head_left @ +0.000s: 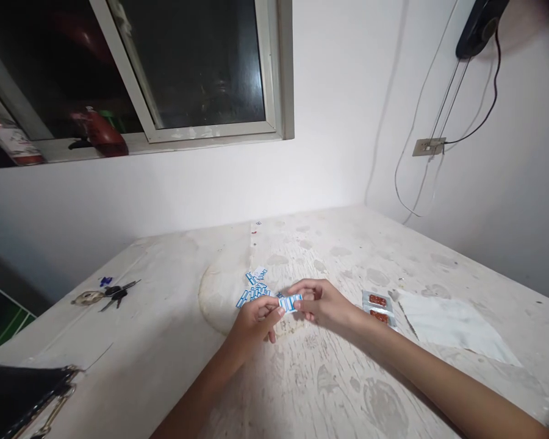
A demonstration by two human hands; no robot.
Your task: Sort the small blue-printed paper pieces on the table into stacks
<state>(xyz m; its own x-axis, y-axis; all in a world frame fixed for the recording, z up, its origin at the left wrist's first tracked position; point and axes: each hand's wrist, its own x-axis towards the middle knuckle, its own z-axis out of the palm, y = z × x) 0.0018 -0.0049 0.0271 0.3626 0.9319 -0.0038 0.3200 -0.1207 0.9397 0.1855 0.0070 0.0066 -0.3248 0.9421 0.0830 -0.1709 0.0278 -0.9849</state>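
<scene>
Blue-and-white strip [290, 303], flat and oblong, pinched by 2 hands [255, 313] [324, 301].

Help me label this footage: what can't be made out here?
All in the head view:
- Markings on the blue-and-white strip: too small, ends partly covered by the left hand and right hand.
- Count of the blue-and-white pieces: overlapping, partly behind the left hand.
- The black item: cut off by the left and bottom edges.
</scene>
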